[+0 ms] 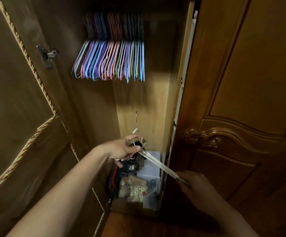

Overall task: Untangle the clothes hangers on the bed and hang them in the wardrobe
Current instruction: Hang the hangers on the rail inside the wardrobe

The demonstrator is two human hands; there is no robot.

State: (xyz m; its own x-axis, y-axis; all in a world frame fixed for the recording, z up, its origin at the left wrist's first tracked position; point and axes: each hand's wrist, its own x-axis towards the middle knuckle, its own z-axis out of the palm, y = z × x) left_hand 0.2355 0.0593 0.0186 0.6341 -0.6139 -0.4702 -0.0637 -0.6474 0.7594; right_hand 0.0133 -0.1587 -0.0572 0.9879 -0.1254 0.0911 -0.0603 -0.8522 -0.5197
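I'm at the hanging step, standing at the open wardrobe [156,93]. My left hand [121,149] pinches the pale hanger [157,162] near its neck, hook pointing up, while my right hand [198,187] curls around the far end of its arm. The hanger sits low, above the bags on the wardrobe floor, well below the coloured hangers [111,60] already hung. Next, I judge, I must lift it and catch the hook beside them.

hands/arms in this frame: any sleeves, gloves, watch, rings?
Both forearms are bare as far as the frame shows, with no sleeve edge in view. The left hand and right hand wear no gloves. No watch, bracelet or ring is visible on either, though the right hand sits in shadow, so small details there are hard to confirm.
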